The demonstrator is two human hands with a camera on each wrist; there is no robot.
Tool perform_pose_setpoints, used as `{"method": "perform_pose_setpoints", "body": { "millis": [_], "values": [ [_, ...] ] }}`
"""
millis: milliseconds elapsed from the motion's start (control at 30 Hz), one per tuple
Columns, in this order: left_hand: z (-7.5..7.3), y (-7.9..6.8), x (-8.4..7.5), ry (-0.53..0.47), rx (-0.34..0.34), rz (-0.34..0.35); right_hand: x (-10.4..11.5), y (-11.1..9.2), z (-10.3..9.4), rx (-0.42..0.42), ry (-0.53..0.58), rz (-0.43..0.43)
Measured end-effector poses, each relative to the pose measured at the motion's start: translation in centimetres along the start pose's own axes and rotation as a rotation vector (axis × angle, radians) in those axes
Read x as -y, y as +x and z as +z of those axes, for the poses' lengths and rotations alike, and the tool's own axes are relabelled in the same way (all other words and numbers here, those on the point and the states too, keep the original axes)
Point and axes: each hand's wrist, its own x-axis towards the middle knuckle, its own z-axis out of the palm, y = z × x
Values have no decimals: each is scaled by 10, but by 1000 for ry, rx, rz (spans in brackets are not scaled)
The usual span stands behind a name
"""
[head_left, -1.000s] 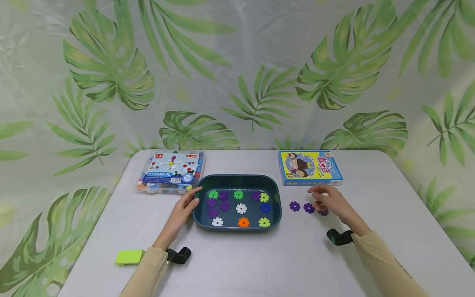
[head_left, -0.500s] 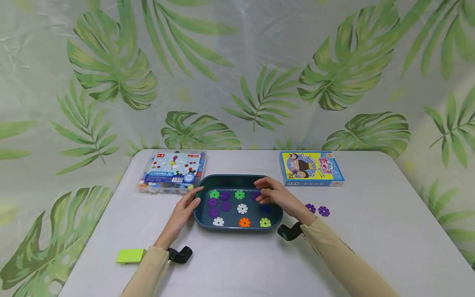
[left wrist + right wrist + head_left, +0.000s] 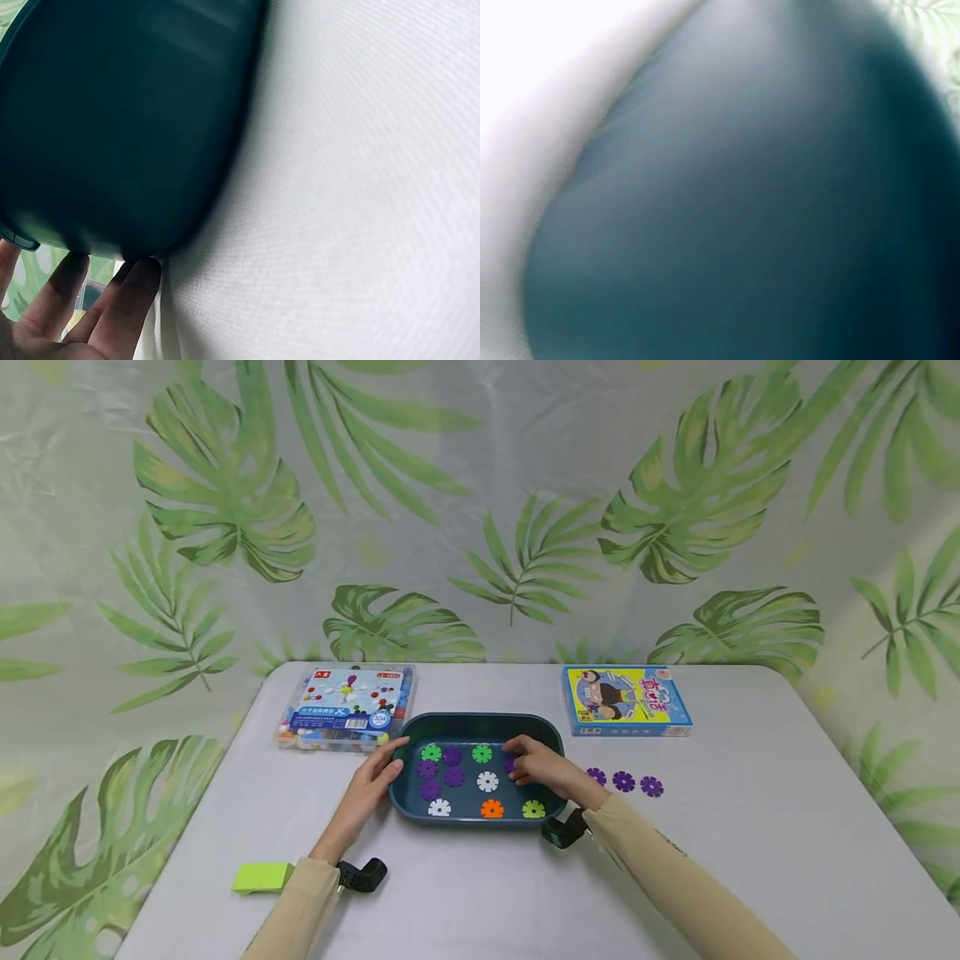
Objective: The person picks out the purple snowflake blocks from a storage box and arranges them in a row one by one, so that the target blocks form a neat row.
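A dark teal tray (image 3: 480,821) holds several snowflake building discs: purple (image 3: 453,777), green (image 3: 482,753), white (image 3: 487,782), orange (image 3: 492,808) and yellow-green (image 3: 533,809). My left hand (image 3: 366,785) rests against the tray's left end. In the left wrist view its fingertips (image 3: 139,276) touch the outer wall. Over the tray's right half is my right hand (image 3: 542,766), thumb and fingers apart and slightly bent, fingertips right at a purple disc (image 3: 510,763) that they partly cover. Three more purple discs (image 3: 623,781) lie in a row right of the tray.
Behind the tray on the left lies a clear case (image 3: 345,702) of molecule-model parts. A blue and yellow game box (image 3: 627,700) lies back right. Near the left forearm is a lime-green block (image 3: 262,877). A leaf-patterned curtain (image 3: 525,527) hangs behind the table.
My right hand has moved left from above the row of purple discs into the tray, now at the purple disc there. My left hand keeps its place on the tray.
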Motion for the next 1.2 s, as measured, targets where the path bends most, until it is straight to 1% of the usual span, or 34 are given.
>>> {"method": "perform_pose_setpoints", "body": {
  "millis": [167, 333, 467, 567, 633, 733, 800, 867, 967, 1067, 1200],
  "values": [
    [0, -1, -1, -7, 11, 2, -4, 1, 5, 11, -47, -1],
    [0, -1, 0, -13, 10, 2, -6, 2, 9, -11, -108, -9],
    [0, -1, 0, -8, 9, -3, -8, 2, 13, -57, -209, -32],
    [1, -1, -1, -9, 8, -2, -8, 1, 16, -70, -279, -62],
    [1, -2, -2, -12, 7, -2, -7, -1, 16, -57, -282, -96],
    [1, -2, -2, -5, 3, -5, -4, -5, 11, -29, -201, -154],
    [1, -1, -1, 1, 2, -8, -2, -11, 2, -7, -131, -185],
    [1, 0, -1, 8, 2, -9, -1, -19, -10, 5, -72, -197],
    [0, 1, 0, 15, -2, -10, -1, -32, -33, 2, -28, -196],
    [0, 1, 0, 20, -4, -10, -9, -47, -61, -40, -12, -170],
    [0, 0, 0, 16, 1, -11, -29, -68, -102, -115, -15, -121]
  ]
}}
